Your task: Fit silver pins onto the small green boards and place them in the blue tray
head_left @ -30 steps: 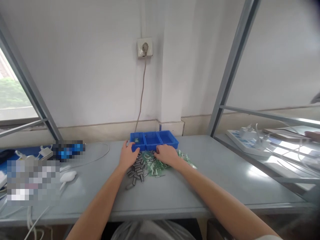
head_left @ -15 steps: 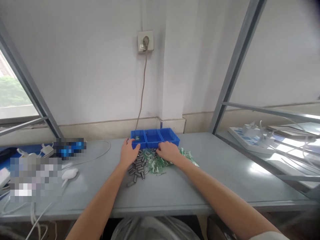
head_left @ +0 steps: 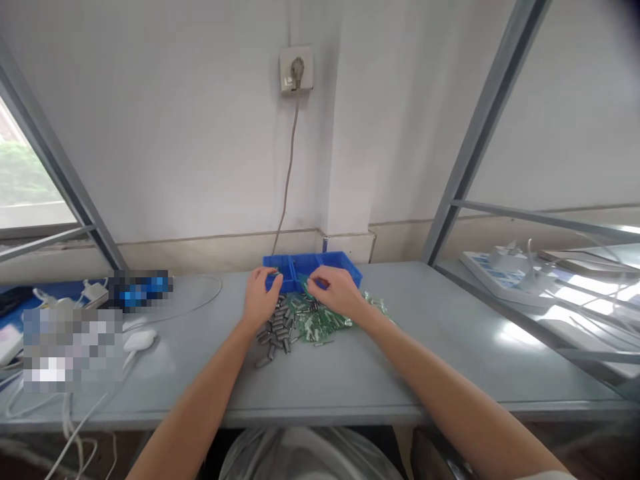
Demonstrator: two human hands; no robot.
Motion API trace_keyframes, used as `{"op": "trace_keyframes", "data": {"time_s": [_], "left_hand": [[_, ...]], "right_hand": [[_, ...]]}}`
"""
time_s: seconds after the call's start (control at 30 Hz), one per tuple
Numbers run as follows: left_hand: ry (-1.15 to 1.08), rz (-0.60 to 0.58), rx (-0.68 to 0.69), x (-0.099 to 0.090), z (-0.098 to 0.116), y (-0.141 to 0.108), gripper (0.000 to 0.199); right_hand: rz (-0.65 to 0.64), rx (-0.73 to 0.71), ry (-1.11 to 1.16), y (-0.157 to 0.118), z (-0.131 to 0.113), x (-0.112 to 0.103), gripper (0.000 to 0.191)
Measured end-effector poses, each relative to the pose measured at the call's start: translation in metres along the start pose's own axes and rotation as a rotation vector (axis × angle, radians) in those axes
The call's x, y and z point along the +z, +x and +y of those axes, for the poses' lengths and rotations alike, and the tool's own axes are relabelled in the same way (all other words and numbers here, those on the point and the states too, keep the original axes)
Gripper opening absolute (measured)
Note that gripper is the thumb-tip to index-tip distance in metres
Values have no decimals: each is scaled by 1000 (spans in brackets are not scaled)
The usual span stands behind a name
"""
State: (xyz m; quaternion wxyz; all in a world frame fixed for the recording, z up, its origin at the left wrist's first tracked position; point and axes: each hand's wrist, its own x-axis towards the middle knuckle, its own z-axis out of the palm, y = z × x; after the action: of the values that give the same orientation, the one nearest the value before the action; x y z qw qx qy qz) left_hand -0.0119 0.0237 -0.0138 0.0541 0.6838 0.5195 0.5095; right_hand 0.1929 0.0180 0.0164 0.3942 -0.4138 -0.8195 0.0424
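A blue tray [head_left: 355, 273] with three compartments stands near the wall. My left hand [head_left: 261, 293] is at its left end, thumb and forefinger apart over the left compartment, which has small green pieces in it. Above the front of the middle compartment, my right hand [head_left: 338, 288] is closed in a pinch, with a small green piece [head_left: 303, 280] showing at its fingertips. Directly before the tray lies a pile of small green-and-silver parts [head_left: 320, 324]. Grey metal cylinders [head_left: 278, 327] are heaped to the left of that pile.
White cables and a white plug [head_left: 141, 341] lie on the left of the grey table [head_left: 450, 347]. A socket [head_left: 297, 69] with a cord is on the wall. Metal frame posts [head_left: 475, 153] rise at both sides, and a white power strip [head_left: 505, 277] lies beyond the right one.
My right hand has risen from the pile toward the tray, with a green piece now at its fingertips. My left hand has shifted slightly, its fingers now over the left compartment.
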Motion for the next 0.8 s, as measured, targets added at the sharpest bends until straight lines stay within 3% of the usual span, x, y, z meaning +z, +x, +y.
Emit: {"op": "trace_keyframes", "data": {"time_s": [0.23,0.37,0.63,0.8], "left_hand": [[-273,-256,-20,-3,16,-6,38],[-387,-334,-81,-2,15,-5,43],[-454,-408,-104,-1,10,-1,30],[-456,-368,-98,-2,6,0,32]], "right_hand": [[69,-81,150,-5,-5,10,29],[82,-77,191,-5,-4,16,29],[173,195,523,-3,-3,20,37],[15,143,595,-3,-3,24,37]]}}
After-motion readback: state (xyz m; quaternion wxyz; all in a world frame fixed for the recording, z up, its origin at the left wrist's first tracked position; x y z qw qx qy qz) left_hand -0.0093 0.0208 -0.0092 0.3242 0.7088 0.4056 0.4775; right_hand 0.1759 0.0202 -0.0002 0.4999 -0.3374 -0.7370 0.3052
